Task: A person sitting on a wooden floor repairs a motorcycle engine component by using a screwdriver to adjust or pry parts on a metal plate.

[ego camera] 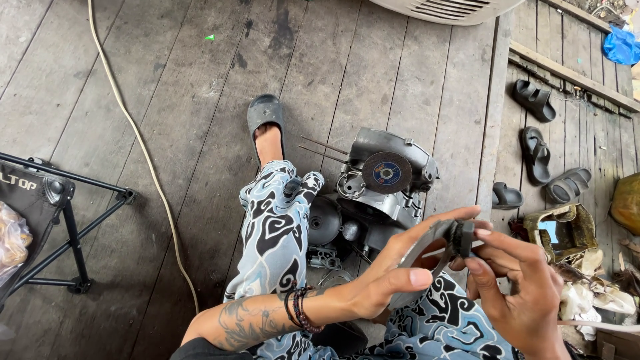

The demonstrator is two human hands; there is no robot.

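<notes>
Both hands meet low in the view, over patterned trousers (280, 233). Between them is a flat, grey metal plate (427, 248), curved like part of a disc, dull and worn, with a dark, blocky part (463, 237) at its upper right edge. It is held in the air above the lap, just in front of an engine (380, 193) on the plank floor (167, 100).

Left hand (393, 267), reaching in from the left with a tattooed forearm and bead bracelets at the wrist, cradles the plate from below: thumb across the near face, fingers stretched along its far edge. Right hand (517, 287), coming up from the lower right, pinches the dark part between thumb and fingertips.

Much of the plate is hidden behind the left palm, and how the dark part joins it cannot be made out. A grinding disc (387, 173) lies on the engine. Sandals (540, 143) lie to the right.
</notes>
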